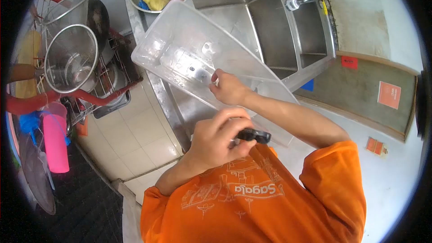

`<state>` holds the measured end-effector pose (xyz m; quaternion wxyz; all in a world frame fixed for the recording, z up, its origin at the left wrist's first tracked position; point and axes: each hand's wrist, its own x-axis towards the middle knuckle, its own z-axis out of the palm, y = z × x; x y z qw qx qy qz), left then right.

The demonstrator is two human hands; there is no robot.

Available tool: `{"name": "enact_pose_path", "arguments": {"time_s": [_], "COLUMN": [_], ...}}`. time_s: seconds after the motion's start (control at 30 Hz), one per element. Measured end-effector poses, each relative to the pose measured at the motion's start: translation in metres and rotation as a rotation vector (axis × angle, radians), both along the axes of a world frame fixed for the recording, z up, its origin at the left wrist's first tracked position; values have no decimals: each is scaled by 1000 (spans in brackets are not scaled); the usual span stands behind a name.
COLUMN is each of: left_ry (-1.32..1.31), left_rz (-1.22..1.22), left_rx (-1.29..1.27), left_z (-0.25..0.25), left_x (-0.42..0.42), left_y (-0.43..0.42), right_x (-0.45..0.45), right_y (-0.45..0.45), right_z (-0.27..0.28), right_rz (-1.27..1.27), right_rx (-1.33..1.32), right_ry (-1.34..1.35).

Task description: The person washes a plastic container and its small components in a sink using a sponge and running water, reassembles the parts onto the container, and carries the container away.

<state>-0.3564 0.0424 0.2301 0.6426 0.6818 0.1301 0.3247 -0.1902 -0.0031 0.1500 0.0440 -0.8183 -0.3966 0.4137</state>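
My left hand (218,139) is raised in front of my chest, its fingers closed around a small black object (254,136) with a glossy rounded end; its kind is unclear. Beyond it, my right hand (229,89) reaches over a large clear plastic bin (180,31). Its fingers are curled together, and whatever they may hold is too small or hidden to name. The bin lies slanted across the steel sink counter, its open side facing me. Wet glints and a small dark-centred spot show on its inside.
Behind the bin is a steel sink (274,27) with a tap (292,3). A metal bowl (135,0) holds yellow, blue and red cloths or sponges. On the left, a rack carries mesh strainers (72,58) and a pink cup-like container (56,139). A framed board (364,90) is on the right.
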Motion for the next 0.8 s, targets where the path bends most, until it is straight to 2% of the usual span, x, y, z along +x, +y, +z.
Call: {"name": "enact_pose_path", "arguments": {"time_s": [0.07,0.17,0.23,0.27,0.33,0.37,0.43,0.5,0.57,0.7,0.73,0.8], "left_ry": [28,72,109,78,117,141,193,227,333,388,343,264], "left_rz": [42,119,118,160,179,186,191,218,272,262,310,373], "left_rx": [-167,-392,-504,-410,-381,-369,-159,105,261,373,422,497], "left_z": [8,24,31,35,45,49,51,47,47,12,5,-10], "left_x": [-4,-8,-12,-10,-6,-3,4,11,14,-2,-2,-4], "left_y": [0,4,10,14,18,20,22,26,30,29,27,19], "right_x": [1,3,4,7,13,12,8,16,25,20,14,4], "right_y": [6,-1,-16,-23,-30,-30,-31,-38,-46,-47,-43,-37], "right_z": [50,114,122,132,157,162,168,161,158,159,160,139], "right_rz": [-73,-124,-306,-357,-457,-380,-240,-362,-527,-370,-234,-174], "right_rx": [54,277,515,534,555,557,559,515,451,298,203,62], "right_ry": [114,339,473,639,975,901,748,784,812,391,206,113]}}
